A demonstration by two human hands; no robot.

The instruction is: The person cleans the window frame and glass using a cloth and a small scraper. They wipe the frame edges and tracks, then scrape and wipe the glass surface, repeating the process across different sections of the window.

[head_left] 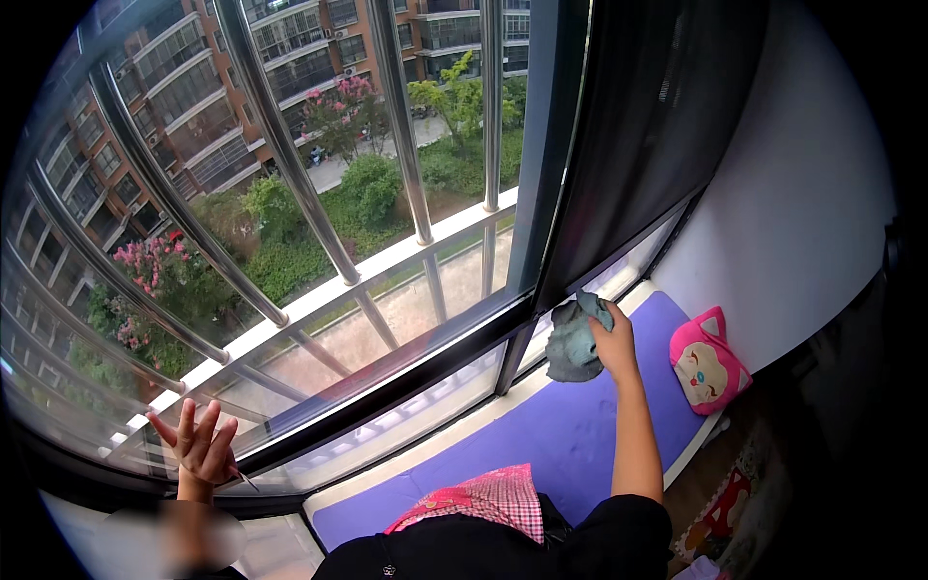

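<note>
While my right hand [613, 340] grips a bunched grey-green cloth [574, 340] against the dark window frame [425, 372] right of centre, my left hand [201, 443], fingers spread, presses flat on the glass [319, 319] at lower left. I judge the cloth soft, light, best held wadded. Below lie a purple mat [561, 425] and pink cushion [709, 360].

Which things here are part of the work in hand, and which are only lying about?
In use: grey cloth in the right hand; window glass, left hand flat against it.
Lying about: pink cushion; purple mat; dark curtain.
</note>
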